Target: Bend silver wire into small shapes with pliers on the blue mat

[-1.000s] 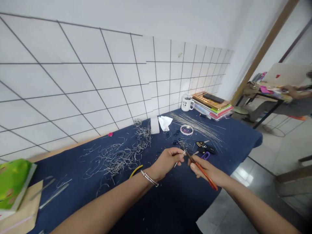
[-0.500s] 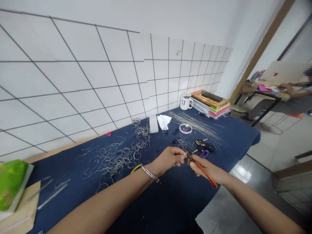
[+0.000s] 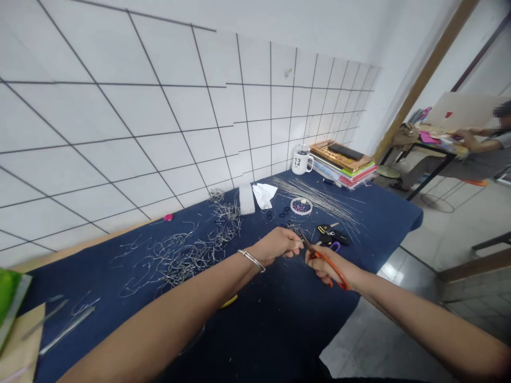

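Observation:
My right hand [image 3: 329, 262] is wrapped round a pair of scissors [image 3: 334, 266] with orange handles, its dark blades pointing up and left. Close to the blade tips, my left hand [image 3: 282, 243] is closed in a pinch on something small and pale, too small to make out. A silver bangle [image 3: 252, 260] circles the left wrist. Just beyond the fingertips lies a little heap of wire bits [image 3: 294, 229]. Keys with black fobs [image 3: 333, 234] and a purple-handled item [image 3: 335, 246] rest beside my right hand, the latter partly hidden.
Tangled wire offcuts [image 3: 191, 260] spread over the blue cloth [image 3: 255, 340] at left. Long straight wires [image 3: 319, 197], a round pin case [image 3: 301, 206], a white mug [image 3: 301, 160] and stacked books [image 3: 343, 165] stand farther back. Another person [image 3: 479, 149] sits at a table on the right.
My view has shifted slightly. The scissors' orange handles now show spread apart in my right hand, and the blades have drawn a little away from my left fingertips.

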Demonstrator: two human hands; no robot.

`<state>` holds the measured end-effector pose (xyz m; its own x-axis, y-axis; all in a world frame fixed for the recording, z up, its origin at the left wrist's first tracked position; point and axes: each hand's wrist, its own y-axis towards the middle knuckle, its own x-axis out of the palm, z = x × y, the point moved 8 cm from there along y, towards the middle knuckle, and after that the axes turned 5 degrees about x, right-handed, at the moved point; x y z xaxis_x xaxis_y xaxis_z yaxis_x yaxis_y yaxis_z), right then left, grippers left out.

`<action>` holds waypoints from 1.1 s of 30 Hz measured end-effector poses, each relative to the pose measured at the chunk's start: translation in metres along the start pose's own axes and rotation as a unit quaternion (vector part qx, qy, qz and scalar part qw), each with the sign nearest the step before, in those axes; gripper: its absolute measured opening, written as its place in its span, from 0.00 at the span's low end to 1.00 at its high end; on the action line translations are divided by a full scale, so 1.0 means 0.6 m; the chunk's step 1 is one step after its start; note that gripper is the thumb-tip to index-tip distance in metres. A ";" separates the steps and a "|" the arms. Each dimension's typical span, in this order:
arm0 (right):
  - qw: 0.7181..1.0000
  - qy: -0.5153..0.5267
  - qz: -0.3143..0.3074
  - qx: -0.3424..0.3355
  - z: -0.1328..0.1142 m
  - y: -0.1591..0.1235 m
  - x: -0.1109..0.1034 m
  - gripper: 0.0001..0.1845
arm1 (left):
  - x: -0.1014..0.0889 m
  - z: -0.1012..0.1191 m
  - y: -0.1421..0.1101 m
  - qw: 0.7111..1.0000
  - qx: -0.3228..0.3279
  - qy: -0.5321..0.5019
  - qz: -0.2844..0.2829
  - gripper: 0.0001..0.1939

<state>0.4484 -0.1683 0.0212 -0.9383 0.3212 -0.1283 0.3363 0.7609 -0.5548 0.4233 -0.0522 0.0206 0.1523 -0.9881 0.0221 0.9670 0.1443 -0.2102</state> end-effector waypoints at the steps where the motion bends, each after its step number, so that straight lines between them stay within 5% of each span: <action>1: 1.000 0.001 0.003 0.014 0.000 0.002 0.000 0.07 | -0.003 -0.004 0.004 1.000 -0.007 -0.004 -0.002 0.08; 15: 0.999 -0.002 0.029 0.030 0.019 0.027 -0.005 0.06 | -0.023 -0.036 0.017 0.998 -0.033 -0.050 -0.008 0.07; 21: 1.000 0.006 0.012 0.014 0.010 0.014 -0.001 0.14 | -0.015 -0.032 -0.001 0.998 -0.032 -0.053 -0.001 0.07; 33: 0.990 0.068 -0.019 0.121 0.035 0.043 -0.003 0.11 | -0.009 -0.060 0.015 0.994 -0.057 -0.096 0.015 0.07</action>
<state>0.4568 -0.1612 -0.0102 -0.9251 0.3798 -0.0003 0.2555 0.6217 -0.7404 0.4237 -0.0473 -0.0163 0.2265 -0.9538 0.1974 0.9335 0.1548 -0.3233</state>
